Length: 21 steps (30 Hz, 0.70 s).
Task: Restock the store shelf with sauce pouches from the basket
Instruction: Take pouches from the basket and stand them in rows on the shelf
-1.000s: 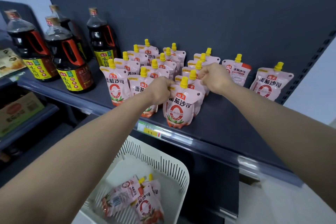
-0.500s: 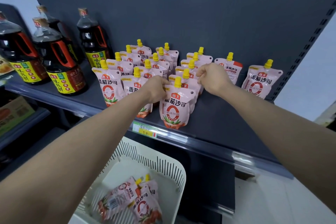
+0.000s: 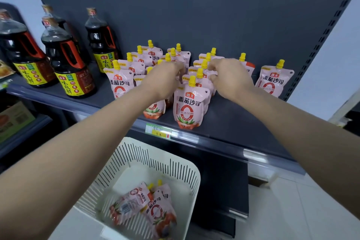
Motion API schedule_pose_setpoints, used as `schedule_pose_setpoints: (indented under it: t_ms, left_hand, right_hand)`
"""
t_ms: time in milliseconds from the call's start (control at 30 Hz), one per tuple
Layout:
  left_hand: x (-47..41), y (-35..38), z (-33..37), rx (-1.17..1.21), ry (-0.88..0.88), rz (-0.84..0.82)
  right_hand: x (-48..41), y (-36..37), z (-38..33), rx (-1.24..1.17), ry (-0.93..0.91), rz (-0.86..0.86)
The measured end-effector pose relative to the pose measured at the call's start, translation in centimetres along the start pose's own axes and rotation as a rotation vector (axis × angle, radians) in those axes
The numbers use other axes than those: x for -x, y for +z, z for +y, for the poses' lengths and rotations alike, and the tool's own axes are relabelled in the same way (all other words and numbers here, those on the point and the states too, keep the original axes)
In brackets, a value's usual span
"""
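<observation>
Several pink sauce pouches (image 3: pixel 186 110) with yellow caps stand in rows on the dark shelf (image 3: pixel 229 122). My left hand (image 3: pixel 165 79) hovers over the middle rows, and its curled fingertips reach the pouch tops, which hide behind the hand. To the right, my right hand (image 3: pixel 228 78) sits beside the capped tops of the right-hand row (image 3: pixel 204 64), thumb and fingers loosely curled and apart. No pouch is lifted. Below the shelf a white slotted basket (image 3: pixel 181 163) holds a few more pouches (image 3: pixel 155 212) lying flat.
Dark soy sauce bottles (image 3: pixel 68 64) stand on the shelf's left part. One lone pouch (image 3: pixel 272 82) stands at the far right by the shelf upright. A price tag (image 3: pixel 158 131) is on the shelf's front edge. Bare shelf lies right of the front pouch.
Both hands have loosened from fists at the front pouch's top. The left hand has shifted back over the middle rows. The front pouch now stands alone.
</observation>
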<state>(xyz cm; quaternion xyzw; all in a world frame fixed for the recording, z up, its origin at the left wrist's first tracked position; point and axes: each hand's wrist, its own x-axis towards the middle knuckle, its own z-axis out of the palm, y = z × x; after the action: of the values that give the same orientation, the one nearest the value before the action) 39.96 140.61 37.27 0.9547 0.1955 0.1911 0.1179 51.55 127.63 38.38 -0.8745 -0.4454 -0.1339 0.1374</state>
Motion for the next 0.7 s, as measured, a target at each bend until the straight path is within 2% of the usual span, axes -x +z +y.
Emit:
schedule_pose_setpoints:
  t_ms: [133,267,500,700]
  left_hand:
    - [2.8,-2.1,-0.1,-0.062,0.085,-0.032]
    - [6.7,-2.0,-1.5,-0.140,0.146,-0.143]
    - [13.9,2.2,-6.1,-0.284,0.167,-0.406]
    - [18.2,8.2,-11.1,-0.274,0.065,-0.635]
  right_hand:
    - [2.4,-0.9,-3.0,0.100,-0.088,-0.010]
    - [5.7,-0.1,-6.4,0.167,-0.213,-0.073]
    - [10.8,6.4,-10.9,0.273,-0.341,-0.343]
    - [13.7,14.6,-13.1,0.182,-0.258,-0.600]
